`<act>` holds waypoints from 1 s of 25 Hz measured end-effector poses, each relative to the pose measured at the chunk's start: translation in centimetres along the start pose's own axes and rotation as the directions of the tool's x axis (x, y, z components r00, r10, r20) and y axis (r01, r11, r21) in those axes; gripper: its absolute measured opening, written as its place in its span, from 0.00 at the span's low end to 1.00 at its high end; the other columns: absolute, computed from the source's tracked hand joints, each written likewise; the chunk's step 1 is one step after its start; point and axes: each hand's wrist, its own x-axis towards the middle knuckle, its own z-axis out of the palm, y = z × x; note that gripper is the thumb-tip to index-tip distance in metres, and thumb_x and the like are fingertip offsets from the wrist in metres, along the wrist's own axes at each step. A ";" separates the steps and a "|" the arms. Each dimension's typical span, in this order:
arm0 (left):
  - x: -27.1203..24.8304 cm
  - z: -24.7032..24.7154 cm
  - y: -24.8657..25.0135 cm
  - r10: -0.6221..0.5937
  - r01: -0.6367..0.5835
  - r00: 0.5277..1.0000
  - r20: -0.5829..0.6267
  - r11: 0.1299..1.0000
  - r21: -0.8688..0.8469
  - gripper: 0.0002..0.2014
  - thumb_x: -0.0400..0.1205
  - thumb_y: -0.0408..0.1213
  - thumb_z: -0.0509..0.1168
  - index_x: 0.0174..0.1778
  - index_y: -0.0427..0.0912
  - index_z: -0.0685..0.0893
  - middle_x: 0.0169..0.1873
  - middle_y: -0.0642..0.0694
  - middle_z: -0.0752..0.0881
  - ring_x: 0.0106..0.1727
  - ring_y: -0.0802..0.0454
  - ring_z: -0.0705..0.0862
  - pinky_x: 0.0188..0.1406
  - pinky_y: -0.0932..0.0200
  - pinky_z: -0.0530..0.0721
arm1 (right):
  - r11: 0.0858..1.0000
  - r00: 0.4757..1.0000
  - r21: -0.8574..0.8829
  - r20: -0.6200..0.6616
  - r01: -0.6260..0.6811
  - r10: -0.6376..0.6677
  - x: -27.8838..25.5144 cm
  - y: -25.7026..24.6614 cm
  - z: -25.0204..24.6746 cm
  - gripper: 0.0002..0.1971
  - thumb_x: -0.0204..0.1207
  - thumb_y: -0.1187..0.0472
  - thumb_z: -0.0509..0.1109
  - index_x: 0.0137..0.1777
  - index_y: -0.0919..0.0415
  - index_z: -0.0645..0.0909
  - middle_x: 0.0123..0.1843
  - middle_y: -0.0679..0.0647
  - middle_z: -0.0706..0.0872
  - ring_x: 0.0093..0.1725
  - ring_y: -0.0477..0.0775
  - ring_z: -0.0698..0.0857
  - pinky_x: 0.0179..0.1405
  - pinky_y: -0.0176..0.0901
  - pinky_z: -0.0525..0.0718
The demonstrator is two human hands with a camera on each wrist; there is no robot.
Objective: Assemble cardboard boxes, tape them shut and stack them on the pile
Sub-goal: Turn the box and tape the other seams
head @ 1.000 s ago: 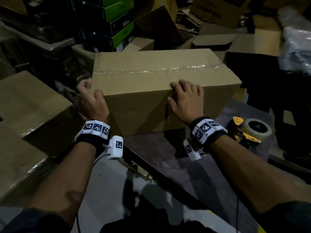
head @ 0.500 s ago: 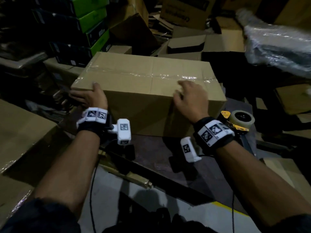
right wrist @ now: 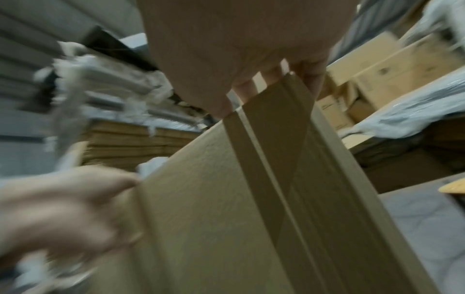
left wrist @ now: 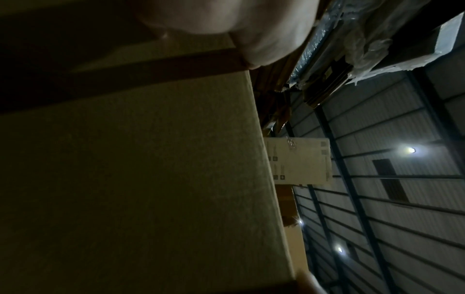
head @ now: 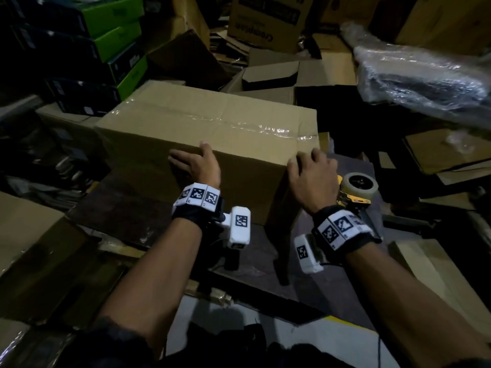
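**A:** Head view: what does the frame hold?

**B:** A taped cardboard box (head: 207, 134) sits on a dark worktable (head: 127, 208) amid warehouse clutter, a strip of clear tape (head: 239, 123) running along its top seam; the left hand (head: 198, 164) lies flat against the near face by the top edge, fingers straight and close together, thumb raised at the rim; the right hand (head: 309, 179) wraps the near right corner, fingers bent over the edge and slightly spread.

**A:** And around it?

**B:** A tape dispenser (head: 357, 188) rests on the table just beside the right wrist; green-and-black cartons (head: 111, 49) are stacked at far left; a plastic-wrapped bundle (head: 419, 78) lies at upper right; a printed carton (head: 265, 19) stands behind.

**A:** Left wrist view?

**B:** Dim; the box's side (left wrist: 125, 179) fills the left of the frame, the heel of the left hand (left wrist: 226, 25) pressed against it at the top; the fingers cannot be made out; a corrugated wall with lamps (left wrist: 410, 150) shows at right.

**A:** Right wrist view?

**B:** Blurred; the right hand (right wrist: 241, 49) grips the box's corner (right wrist: 251, 199), fingertips (right wrist: 312, 79) curled round the edge; the left hand (right wrist: 62, 208) touches the box's face at lower left; flattened cardboard (right wrist: 130, 143) is piled behind.
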 end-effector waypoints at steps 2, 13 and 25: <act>1.4 -0.7 1.0 0.007 -0.008 0.998 0.062 1.000 0.012 0.40 0.86 0.54 0.53 0.85 0.41 0.38 0.85 0.42 0.40 0.85 0.40 0.46 0.83 0.42 0.50 | 0.999 0.999 0.037 -0.035 -0.006 0.007 -2.0 -1.8 -0.6 0.20 0.87 0.46 0.53 0.64 0.55 0.81 0.67 0.62 0.79 0.61 0.64 0.74 0.59 0.54 0.70; -5.5 -2.5 -1.0 0.065 -0.067 0.928 0.367 0.998 -0.009 0.48 0.81 0.46 0.67 0.85 0.46 0.38 0.85 0.46 0.45 0.84 0.44 0.52 0.79 0.48 0.57 | 0.780 0.972 0.607 -0.053 -0.150 0.228 1.2 -1.1 -1.2 0.22 0.82 0.57 0.67 0.76 0.62 0.76 0.76 0.64 0.72 0.74 0.65 0.70 0.67 0.40 0.63; -3.3 -1.3 -1.9 0.165 -0.144 0.930 0.328 0.986 -0.088 0.40 0.73 0.53 0.66 0.82 0.50 0.62 0.77 0.43 0.71 0.74 0.44 0.73 0.76 0.41 0.70 | 0.734 0.918 0.581 0.056 -0.350 0.393 2.6 2.4 1.4 0.34 0.82 0.47 0.67 0.83 0.63 0.63 0.79 0.66 0.67 0.78 0.66 0.67 0.74 0.52 0.66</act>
